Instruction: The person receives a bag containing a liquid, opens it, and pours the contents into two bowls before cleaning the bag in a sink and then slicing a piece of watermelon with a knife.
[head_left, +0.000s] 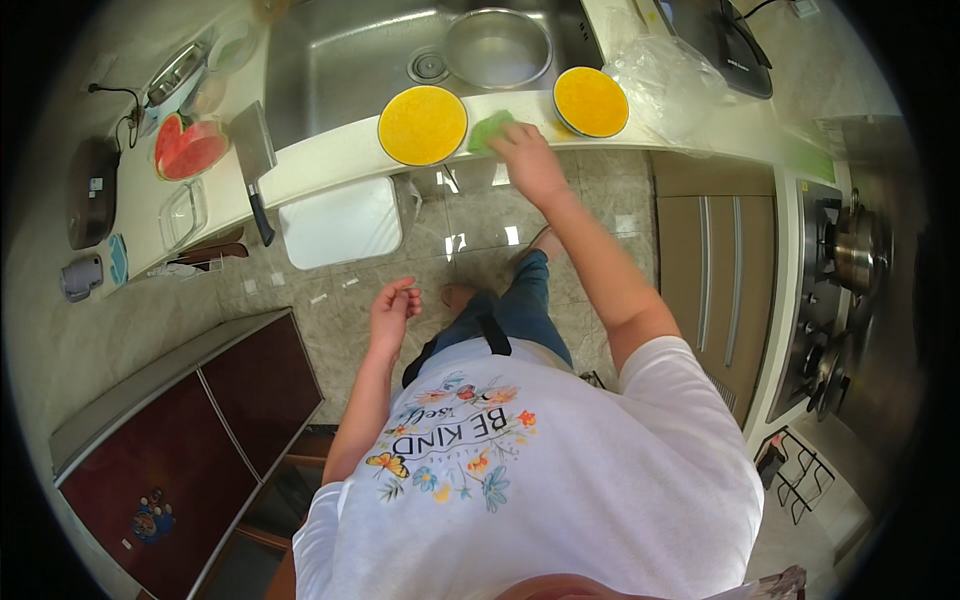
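My right hand (531, 161) presses a green cloth (489, 130) onto the pale counter's front strip, its fingers resting on the cloth's right part. On either side of the cloth stands a round bowl full of something yellow: the left bowl (422, 125) sits close to the cloth, the right bowl (591, 102) a little farther off. Small yellow smears mark the counter beside the right bowl. Low over the floor hangs my left hand (394, 306), fingers loosely curled and holding nothing. Behind the bowls, a round metal basin (498, 48) rests in the steel sink (352, 56).
A cleaver (255, 142) lies at the left counter's edge, its handle sticking out. Near it are cut watermelon (191, 148) and a glass container (182, 214). Clear plastic bags (664, 86) lie right of the bowls. A pot (855, 247) stands on the stove at the right.
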